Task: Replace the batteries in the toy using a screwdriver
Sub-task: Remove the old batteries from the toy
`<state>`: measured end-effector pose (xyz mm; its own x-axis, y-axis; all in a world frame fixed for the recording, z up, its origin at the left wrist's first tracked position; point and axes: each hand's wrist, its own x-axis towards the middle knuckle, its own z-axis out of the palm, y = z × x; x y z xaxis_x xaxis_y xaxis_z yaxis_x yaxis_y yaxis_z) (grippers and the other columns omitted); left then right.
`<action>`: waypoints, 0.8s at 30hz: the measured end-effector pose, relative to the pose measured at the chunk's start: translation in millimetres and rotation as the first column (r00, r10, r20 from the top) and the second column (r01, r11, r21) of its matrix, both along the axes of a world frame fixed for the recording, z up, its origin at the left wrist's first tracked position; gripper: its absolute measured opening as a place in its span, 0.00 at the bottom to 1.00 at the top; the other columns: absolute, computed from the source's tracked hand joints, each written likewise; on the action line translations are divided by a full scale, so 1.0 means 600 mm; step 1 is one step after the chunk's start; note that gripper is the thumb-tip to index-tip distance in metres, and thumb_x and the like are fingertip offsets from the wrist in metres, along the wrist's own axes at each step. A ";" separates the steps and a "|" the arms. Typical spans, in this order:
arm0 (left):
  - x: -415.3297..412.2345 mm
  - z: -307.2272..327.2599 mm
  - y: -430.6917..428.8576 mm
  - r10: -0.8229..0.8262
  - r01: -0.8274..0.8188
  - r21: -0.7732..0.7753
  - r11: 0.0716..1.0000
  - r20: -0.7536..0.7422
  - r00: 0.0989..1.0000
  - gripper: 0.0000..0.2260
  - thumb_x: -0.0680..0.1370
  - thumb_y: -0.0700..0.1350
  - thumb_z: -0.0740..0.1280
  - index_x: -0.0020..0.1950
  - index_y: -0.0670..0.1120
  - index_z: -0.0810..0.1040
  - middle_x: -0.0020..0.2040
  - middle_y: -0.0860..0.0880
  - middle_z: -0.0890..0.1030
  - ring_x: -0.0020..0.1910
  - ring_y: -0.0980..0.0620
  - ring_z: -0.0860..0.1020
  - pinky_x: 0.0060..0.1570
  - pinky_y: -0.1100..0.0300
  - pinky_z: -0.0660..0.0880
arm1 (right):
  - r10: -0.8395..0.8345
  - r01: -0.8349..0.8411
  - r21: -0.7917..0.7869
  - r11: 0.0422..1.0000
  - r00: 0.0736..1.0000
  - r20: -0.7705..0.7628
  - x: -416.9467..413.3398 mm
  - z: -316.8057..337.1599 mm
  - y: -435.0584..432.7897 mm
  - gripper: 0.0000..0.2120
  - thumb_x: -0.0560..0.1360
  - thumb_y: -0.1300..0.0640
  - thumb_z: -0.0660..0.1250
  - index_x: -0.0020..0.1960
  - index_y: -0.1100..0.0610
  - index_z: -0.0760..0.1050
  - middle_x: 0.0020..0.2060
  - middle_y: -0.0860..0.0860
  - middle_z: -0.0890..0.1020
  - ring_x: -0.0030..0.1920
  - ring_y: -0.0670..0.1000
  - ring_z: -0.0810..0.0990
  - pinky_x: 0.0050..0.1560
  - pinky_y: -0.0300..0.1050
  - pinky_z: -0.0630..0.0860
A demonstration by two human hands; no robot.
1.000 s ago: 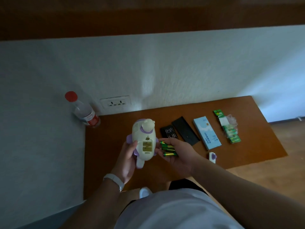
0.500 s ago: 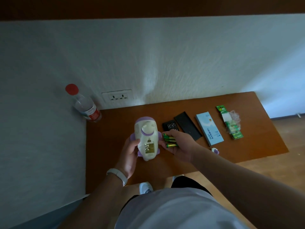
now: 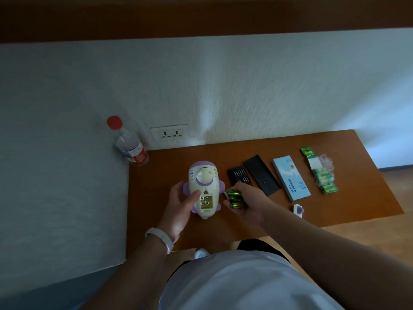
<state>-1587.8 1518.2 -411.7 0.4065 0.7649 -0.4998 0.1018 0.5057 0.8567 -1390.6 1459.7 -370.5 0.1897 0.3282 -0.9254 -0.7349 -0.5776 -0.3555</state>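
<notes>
A clear plastic bottle with a red cap (image 3: 131,148) stands at the far left corner of the brown wooden table (image 3: 357,198), touching the wall. Just to its right, a white double socket (image 3: 169,133) sits in the wall above the table's far edge.

Over the left part of the table, the left hand (image 3: 181,206), with a white band (image 3: 159,239) on its wrist, holds the white and purple rocket-shaped plastic toy (image 3: 203,182). Its grip cups the toy's left side, with the thumb laid across the body. The toy's battery compartment (image 3: 206,201) is open and shows gold-coloured metal.

Just right of the toy, the right hand (image 3: 250,204) has its grip curled round a cluster of green cylindrical batteries (image 3: 234,199).

Beyond that hand, towards the far edge, lies a black tray of screwdriver bits (image 3: 239,175), and its flat black lid (image 3: 261,175) lies beside it. Next comes a pale blue oblong box (image 3: 290,177). A small white and purple cover piece (image 3: 298,210) lies near the table's near edge. Furthest right, a green battery pack in torn clear wrapping (image 3: 321,173) lies towards the far right corner.
</notes>
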 end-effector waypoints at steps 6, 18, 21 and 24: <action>0.002 0.015 -0.001 0.024 -0.019 0.072 0.997 -0.071 0.997 0.14 0.78 0.47 0.72 0.61 0.56 0.73 0.57 0.54 0.82 0.52 0.57 0.84 0.42 0.64 0.81 | 0.006 -0.006 -0.039 0.999 1.000 0.012 -0.005 0.000 -0.010 0.13 0.75 0.60 0.71 0.55 0.59 0.70 0.48 0.60 0.79 0.37 0.55 0.82 0.26 0.43 0.79; -0.014 0.032 0.000 0.088 -0.007 0.253 0.967 -0.308 0.947 0.16 0.79 0.49 0.71 0.64 0.56 0.69 0.66 0.49 0.71 0.64 0.52 0.73 0.55 0.55 0.76 | 0.156 -0.150 0.058 0.987 0.982 -0.109 -0.005 -0.010 -0.040 0.07 0.75 0.54 0.69 0.41 0.57 0.76 0.27 0.51 0.72 0.25 0.46 0.68 0.21 0.38 0.64; -0.017 0.043 -0.003 0.160 -0.038 0.347 0.937 -0.331 0.930 0.15 0.79 0.49 0.70 0.63 0.56 0.71 0.63 0.52 0.71 0.61 0.55 0.72 0.48 0.63 0.71 | 0.173 -0.165 0.079 0.983 0.979 -0.110 0.003 -0.012 -0.047 0.08 0.75 0.54 0.69 0.40 0.56 0.74 0.28 0.51 0.71 0.25 0.46 0.67 0.21 0.37 0.63; -0.016 0.061 -0.009 0.191 -0.029 0.440 0.898 -0.328 0.925 0.13 0.79 0.47 0.70 0.62 0.55 0.73 0.59 0.54 0.73 0.59 0.56 0.73 0.49 0.63 0.72 | 0.174 -0.166 0.094 0.982 0.980 -0.091 0.016 -0.015 -0.055 0.08 0.75 0.54 0.69 0.43 0.56 0.73 0.28 0.51 0.72 0.25 0.46 0.67 0.21 0.37 0.63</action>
<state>-1597.6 1513.0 -375.1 0.1647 0.9626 -0.2149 0.4034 0.1331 0.9053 -1380.7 1427.0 -379.3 0.0334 0.4263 -0.9040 -0.6626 -0.6677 -0.3393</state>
